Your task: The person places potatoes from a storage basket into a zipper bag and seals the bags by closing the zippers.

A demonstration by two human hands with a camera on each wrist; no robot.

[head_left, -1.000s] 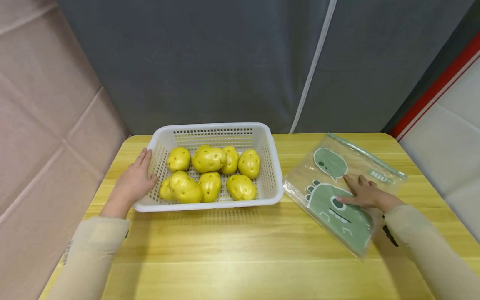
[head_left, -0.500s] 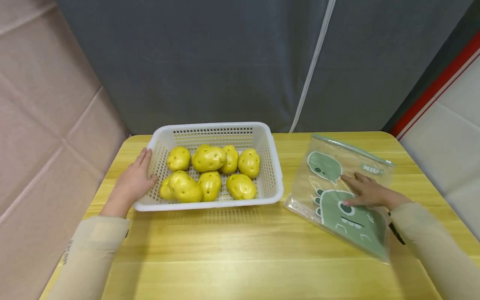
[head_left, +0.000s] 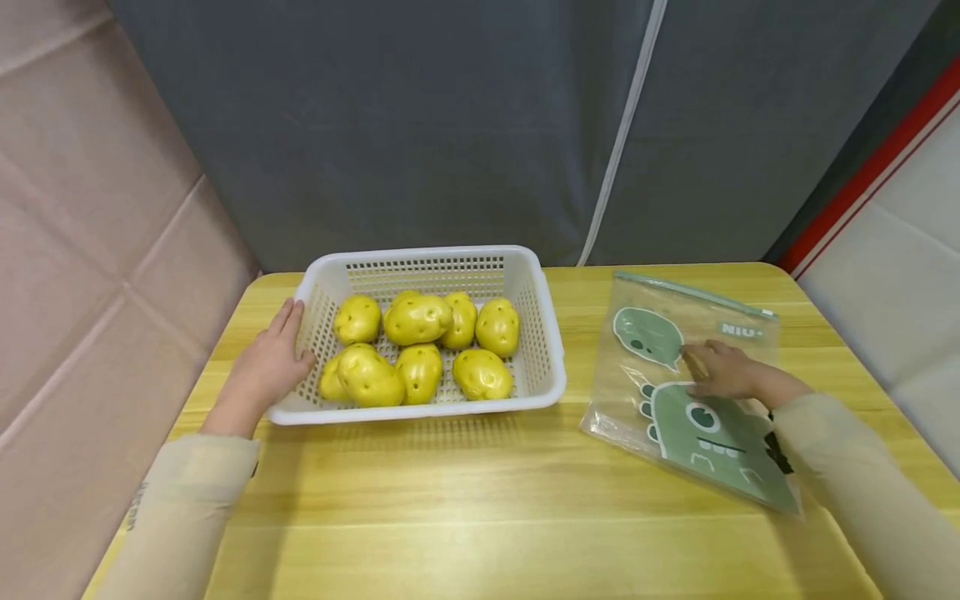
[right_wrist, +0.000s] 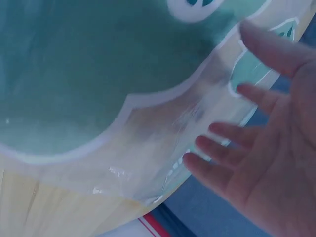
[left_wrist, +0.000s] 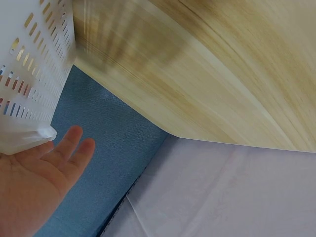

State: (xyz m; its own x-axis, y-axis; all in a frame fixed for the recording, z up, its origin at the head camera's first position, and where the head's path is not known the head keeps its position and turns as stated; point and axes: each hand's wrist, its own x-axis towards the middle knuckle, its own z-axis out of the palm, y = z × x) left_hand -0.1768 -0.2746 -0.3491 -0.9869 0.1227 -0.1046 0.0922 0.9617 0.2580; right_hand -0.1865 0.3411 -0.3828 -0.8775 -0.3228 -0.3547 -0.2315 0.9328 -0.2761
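Note:
My left hand (head_left: 262, 367) rests against the left end of a white perforated plastic basket (head_left: 450, 409), its fingers along the rim. Several yellow potatoes (head_left: 417, 320) lie inside. In the left wrist view, the hand (left_wrist: 44, 182) touches the basket's rim (left_wrist: 27, 140) with fingers extended. On the right, a clear zip bag (head_left: 701, 433) with a green dinosaur print and a green slider strip lies on the table. Over its middle is my right hand (head_left: 723, 371), fingers spread. The right wrist view shows this hand (right_wrist: 261, 163) with straight fingers beside the bag (right_wrist: 74, 74).
Both things stand on a light wooden table (head_left: 420, 500). A dark grey curtain (head_left: 420, 133) closes off the back, and a pinkish padded panel (head_left: 97, 250) the left. At the right is a white panel (head_left: 915, 275) with a red stripe.
The zip bag has slid left and turned, its slider strip now lying closer to level, with my right hand over it. My left hand and the basket have stayed in place.

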